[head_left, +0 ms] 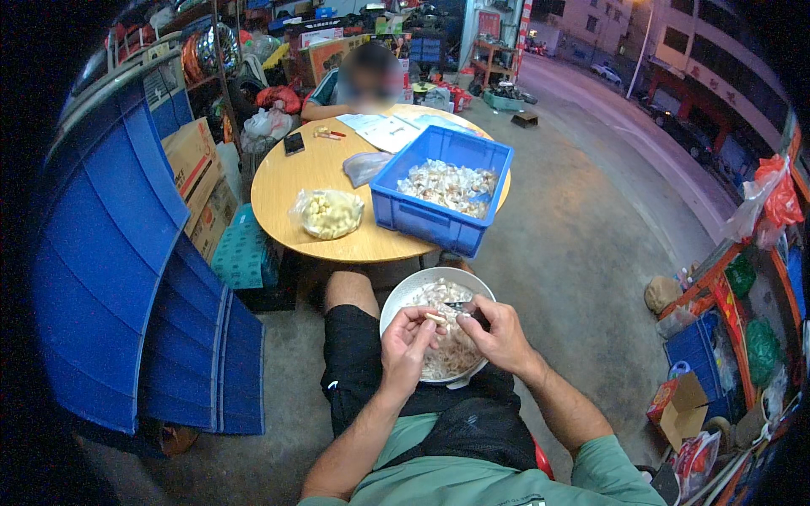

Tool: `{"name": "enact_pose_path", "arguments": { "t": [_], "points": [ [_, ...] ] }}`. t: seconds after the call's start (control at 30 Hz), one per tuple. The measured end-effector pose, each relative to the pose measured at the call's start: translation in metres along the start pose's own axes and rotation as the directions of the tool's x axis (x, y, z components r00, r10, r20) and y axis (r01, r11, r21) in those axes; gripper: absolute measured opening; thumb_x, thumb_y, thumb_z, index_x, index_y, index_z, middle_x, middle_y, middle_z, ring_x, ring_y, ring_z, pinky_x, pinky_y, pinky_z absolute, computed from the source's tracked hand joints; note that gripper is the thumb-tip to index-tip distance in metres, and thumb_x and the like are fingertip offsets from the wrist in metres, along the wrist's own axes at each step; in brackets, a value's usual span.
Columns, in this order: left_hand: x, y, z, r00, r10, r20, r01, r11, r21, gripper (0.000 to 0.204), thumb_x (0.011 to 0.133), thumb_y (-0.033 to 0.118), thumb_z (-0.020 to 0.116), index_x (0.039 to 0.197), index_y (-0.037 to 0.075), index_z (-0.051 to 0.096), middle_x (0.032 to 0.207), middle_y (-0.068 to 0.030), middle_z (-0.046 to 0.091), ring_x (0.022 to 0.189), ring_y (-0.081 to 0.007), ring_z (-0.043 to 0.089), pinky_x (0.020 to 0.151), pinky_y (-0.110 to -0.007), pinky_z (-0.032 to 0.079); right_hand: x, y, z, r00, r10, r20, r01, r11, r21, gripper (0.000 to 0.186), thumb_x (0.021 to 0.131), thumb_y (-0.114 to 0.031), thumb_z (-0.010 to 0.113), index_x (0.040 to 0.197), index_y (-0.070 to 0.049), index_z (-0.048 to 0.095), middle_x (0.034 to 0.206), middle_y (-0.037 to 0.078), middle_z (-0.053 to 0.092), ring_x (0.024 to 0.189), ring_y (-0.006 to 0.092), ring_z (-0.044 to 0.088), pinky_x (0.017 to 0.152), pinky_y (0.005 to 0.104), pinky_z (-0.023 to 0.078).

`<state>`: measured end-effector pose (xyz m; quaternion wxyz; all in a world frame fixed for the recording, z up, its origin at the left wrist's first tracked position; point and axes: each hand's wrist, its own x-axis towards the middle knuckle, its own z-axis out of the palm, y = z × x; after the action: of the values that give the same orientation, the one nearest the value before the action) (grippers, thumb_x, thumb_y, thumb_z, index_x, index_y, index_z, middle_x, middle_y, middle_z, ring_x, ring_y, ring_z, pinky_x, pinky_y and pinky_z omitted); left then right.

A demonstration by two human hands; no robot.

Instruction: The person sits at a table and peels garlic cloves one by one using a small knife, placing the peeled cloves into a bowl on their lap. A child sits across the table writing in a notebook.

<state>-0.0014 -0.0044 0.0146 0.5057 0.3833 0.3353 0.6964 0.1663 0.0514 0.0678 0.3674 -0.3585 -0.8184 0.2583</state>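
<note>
Over the bowl [403, 295], apparently to catch scraps [451, 361], the left hand [409, 346] pinches a pale piece [435, 318]; the right hand [499, 335] grips a knife [458, 307] at the piece's two o'clock.

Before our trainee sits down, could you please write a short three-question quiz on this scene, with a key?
1. True or false: a smartphone lies on the round wooden table.
2. Fill in: in the picture, the plastic bag of peeled garlic cloves sits to the ____ of the blue plastic crate.
3. Choose: the left hand holds A) a spoon, B) a garlic clove, C) a pen.

Key: 1. True. 2. Left. 3. B.
</note>
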Motion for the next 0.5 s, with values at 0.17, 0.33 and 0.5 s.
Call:
{"name": "enact_pose_path", "arguments": {
  "t": [0.17, 0.33, 0.5],
  "points": [
    [0.0005, -0.0012, -0.0008, 1.0, -0.002, -0.012, 0.001, 1.0, -0.016, 0.017, 0.098, 0.006, 0.056, 0.113, -0.002, 0.056, 0.101, -0.0087, 0.064, 0.085, -0.0103, 0.062, 0.071, -0.022, 0.049, 0.0001, 0.0023, 0.003, 0.999, -0.002, -0.041, 0.003, 1.0, 0.028, 0.025, 0.089, -0.021, 0.064, 0.082, 0.001, 0.057, 0.067, 0.021, 0.059, 0.062, 0.0364, 0.062, 0.057, 0.0439, 0.046],
    [0.0014, -0.0036, -0.0027, 1.0, 0.009, -0.007, -0.009, 1.0, -0.02, 0.017, 0.098, 0.006, 0.056, 0.113, -0.002, 0.057, 0.105, -0.0093, 0.065, 0.088, -0.0113, 0.063, 0.07, -0.022, 0.049, -0.0001, 0.0065, -0.0001, 1.0, 0.03, -0.006, -0.03, 0.999, -0.026, 0.027, 0.089, -0.023, 0.064, 0.08, 0.001, 0.056, 0.066, 0.022, 0.057, 0.061, 0.0376, 0.062, 0.056, 0.0451, 0.045],
    [0.0015, -0.0068, -0.0035, 1.0, 0.02, 0.003, -0.02, 0.999, -0.028, 0.017, 0.097, 0.006, 0.057, 0.113, 0.0, 0.058, 0.108, -0.01, 0.066, 0.091, -0.0126, 0.064, 0.071, -0.023, 0.05, -0.0014, 0.0071, 0.0017, 1.0, -0.005, -0.018, 0.003, 0.996, -0.085, 0.021, 0.085, -0.015, 0.066, 0.082, 0.002, 0.056, 0.065, 0.018, 0.056, 0.058, 0.0302, 0.059, 0.057, 0.0397, 0.047]
  ]
}}
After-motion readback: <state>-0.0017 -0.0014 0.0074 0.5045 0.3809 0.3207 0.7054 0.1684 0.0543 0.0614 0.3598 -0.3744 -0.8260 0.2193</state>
